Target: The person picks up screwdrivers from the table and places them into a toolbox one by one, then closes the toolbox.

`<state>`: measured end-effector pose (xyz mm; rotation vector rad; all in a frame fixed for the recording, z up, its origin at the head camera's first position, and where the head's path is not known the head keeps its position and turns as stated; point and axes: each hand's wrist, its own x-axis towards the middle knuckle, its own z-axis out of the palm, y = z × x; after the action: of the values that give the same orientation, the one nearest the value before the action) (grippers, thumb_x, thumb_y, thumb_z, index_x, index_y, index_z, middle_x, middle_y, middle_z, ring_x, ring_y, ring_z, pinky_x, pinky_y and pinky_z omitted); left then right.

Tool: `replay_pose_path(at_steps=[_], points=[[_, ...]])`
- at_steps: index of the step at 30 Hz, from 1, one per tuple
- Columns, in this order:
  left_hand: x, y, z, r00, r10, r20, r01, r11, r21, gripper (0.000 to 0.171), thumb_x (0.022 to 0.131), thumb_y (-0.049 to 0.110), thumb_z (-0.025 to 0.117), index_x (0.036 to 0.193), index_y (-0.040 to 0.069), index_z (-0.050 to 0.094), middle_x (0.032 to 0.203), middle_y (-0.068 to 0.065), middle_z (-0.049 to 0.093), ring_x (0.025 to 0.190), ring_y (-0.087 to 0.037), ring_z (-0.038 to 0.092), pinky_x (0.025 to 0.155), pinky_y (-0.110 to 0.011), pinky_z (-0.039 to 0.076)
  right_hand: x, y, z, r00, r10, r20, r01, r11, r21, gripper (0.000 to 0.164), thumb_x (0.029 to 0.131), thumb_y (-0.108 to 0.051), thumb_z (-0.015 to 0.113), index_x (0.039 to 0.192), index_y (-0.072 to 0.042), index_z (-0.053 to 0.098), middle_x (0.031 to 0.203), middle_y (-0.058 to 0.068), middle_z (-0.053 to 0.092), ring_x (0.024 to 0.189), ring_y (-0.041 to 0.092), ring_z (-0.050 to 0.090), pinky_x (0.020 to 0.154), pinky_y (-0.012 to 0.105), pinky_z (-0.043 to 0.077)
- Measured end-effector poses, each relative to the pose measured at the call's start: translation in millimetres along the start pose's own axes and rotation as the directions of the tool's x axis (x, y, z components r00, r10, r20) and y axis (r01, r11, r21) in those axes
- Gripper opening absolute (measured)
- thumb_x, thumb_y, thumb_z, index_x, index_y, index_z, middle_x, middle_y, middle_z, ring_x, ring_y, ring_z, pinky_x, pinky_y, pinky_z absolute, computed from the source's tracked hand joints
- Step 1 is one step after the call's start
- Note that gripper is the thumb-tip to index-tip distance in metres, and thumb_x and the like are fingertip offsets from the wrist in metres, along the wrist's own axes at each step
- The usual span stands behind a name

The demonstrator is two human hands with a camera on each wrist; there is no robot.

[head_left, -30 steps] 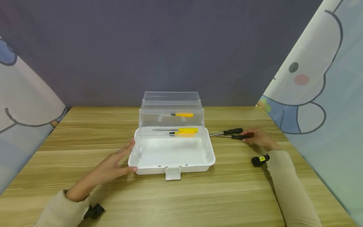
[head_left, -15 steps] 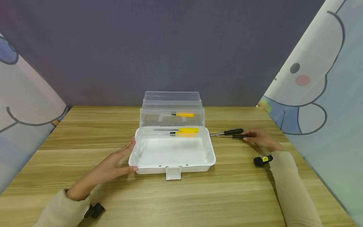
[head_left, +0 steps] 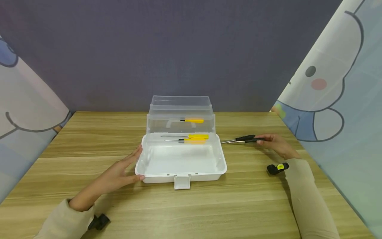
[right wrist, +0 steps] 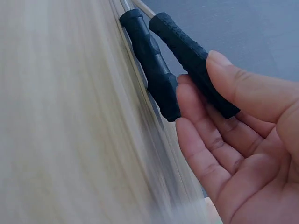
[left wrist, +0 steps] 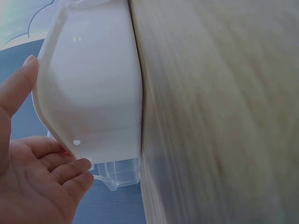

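Observation:
My right hand (head_left: 276, 146) pinches the black handle of a screwdriver (head_left: 253, 140) between thumb and fingers, right of a white box (head_left: 161, 180). In the right wrist view the held screwdriver (right wrist: 184, 51) is raised off the wood at its handle. Beside it lies a second black-handled screwdriver (right wrist: 148, 60), close to the fingertips. My left hand (head_left: 117, 176) spreads its fingers and thumb along the box's left end. Its thumb and fingers touch the rim (left wrist: 39, 105) in the left wrist view. Inside the box, toward the back, lie yellow-handled screwdrivers (head_left: 198, 136).
The box's clear lid (head_left: 180, 109) stands raised at the back, with another yellow handle (head_left: 194, 121) showing through it, perhaps a reflection. A white latch (head_left: 182, 182) hangs at the front. The wooden table (head_left: 191, 212) ends at a dark cloth (head_left: 179, 56).
My right hand has lifted the nearer black screwdriver's handle slightly, tilting it up toward the other one. The left hand and the box have stayed put.

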<state>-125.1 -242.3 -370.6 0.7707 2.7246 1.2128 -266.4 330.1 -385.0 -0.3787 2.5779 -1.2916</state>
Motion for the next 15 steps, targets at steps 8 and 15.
replay_pose_path(at_steps=[8,15], points=[[-0.6,0.6,0.1,1.0,0.005,0.002,-0.005,1.0,-0.002,0.087,0.086,0.026,0.07,0.149,-0.002,0.016,0.153,-0.025,0.011,0.137,-0.048,0.015,0.097,0.0,0.01,1.5,1.5,0.7,0.999,0.047,-0.014,-0.047,0.999,0.015,0.051,0.093,-0.034,0.06,0.13,0.0,0.054,0.132,0.016,0.054,0.099,-0.005,0.057,0.086,0.021,0.045],[-0.3,0.1,-0.3,1.0,0.004,0.002,-0.004,1.0,-0.003,0.087,0.086,0.027,0.07,0.149,-0.001,0.016,0.154,-0.023,0.011,0.138,-0.047,0.015,0.097,0.0,0.009,2.1,-4.0,1.5,0.999,0.035,0.004,-0.035,0.997,0.073,0.053,0.093,-0.032,0.06,0.132,0.002,0.052,0.12,-0.006,0.061,0.101,-0.002,0.058,0.09,0.029,0.047]])
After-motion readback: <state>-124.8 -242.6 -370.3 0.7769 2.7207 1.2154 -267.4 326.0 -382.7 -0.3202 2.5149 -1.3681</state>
